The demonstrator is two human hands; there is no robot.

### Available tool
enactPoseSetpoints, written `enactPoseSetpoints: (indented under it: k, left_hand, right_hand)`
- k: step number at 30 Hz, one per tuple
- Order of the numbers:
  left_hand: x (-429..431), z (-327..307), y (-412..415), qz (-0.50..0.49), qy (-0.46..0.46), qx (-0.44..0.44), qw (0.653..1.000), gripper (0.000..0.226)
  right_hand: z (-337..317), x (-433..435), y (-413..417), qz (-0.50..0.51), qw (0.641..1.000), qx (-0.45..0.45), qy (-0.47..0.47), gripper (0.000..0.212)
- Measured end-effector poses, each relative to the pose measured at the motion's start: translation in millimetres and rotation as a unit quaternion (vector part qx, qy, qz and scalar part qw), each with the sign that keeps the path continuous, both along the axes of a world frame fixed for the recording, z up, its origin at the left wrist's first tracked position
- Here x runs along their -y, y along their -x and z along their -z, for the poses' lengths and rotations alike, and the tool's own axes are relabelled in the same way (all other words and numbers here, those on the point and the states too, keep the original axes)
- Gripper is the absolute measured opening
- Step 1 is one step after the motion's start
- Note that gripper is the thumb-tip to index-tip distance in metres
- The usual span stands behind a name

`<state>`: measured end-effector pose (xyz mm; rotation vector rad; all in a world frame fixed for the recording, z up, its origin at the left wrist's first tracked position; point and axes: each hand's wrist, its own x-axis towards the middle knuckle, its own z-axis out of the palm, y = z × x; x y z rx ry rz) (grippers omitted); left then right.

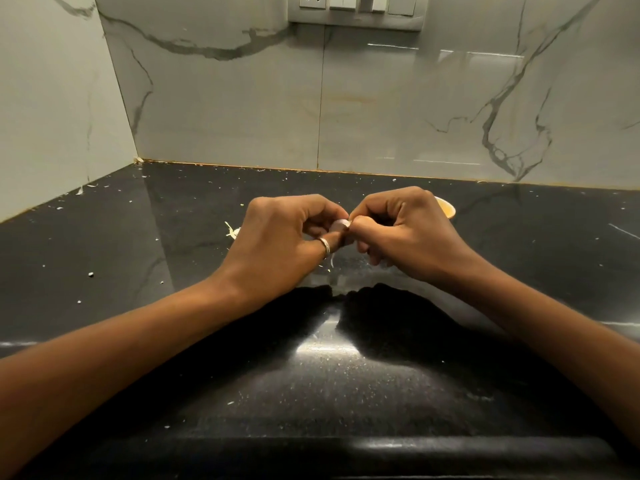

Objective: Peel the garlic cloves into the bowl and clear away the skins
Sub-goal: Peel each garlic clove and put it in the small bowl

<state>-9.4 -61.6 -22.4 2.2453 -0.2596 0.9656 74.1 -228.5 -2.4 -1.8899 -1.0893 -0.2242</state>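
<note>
A pale pinkish garlic clove (340, 225) is held above the black counter between both hands. My left hand (284, 237), with a ring on one finger, pinches the clove from the left. My right hand (401, 230) pinches it from the right with curled fingers. A thin strip of skin (331, 260) hangs below the clove. Behind my right hand, a small cream bowl (446, 207) shows only part of its rim; its contents are hidden. A bit of garlic skin and stem (232, 232) lies on the counter left of my left hand.
The black speckled counter (173, 271) carries small scattered flakes of skin. Marble-patterned walls close the back and left sides, meeting in a corner (138, 161). A switch and socket panel (356, 8) sits high on the back wall. The counter's front edge runs along the bottom.
</note>
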Motion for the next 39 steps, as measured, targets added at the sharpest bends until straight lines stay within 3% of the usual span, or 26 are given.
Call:
enactPoseSetpoints:
  k: [7, 16, 25, 30, 39]
  left_hand:
    - [4.1, -6.1, 1.7, 0.072, 0.171, -0.119, 0.975, 0.018]
    - [3.0, -7.8, 2.6, 0.121, 0.334, -0.175, 0.918, 0.024]
    - [3.7, -6.7, 2.8, 0.129, 0.307, -0.192, 0.923, 0.023]
    - [3.4, -6.3, 3.5, 0.130, 0.295, -0.195, 0.926, 0.020]
    - [0.4, -5.7, 3.7, 0.128, 0.162, -0.181, 0.962, 0.022]
  right_hand:
    - [-1.7, -1.2, 1.2, 0.020, 1.000, -0.021, 0.003, 0.025]
    - [-8.2, 4.6, -3.1, 0.039, 0.998, -0.047, -0.003, 0.020]
    - [-11.2, 8.3, 1.7, 0.034, 0.997, -0.011, 0.062, 0.024]
    - [-8.8, 7.7, -1.7, 0.038, 0.998, 0.041, 0.032, 0.015]
    - [-6.3, 7.9, -2.9, -0.003, 0.995, 0.093, 0.024, 0.008]
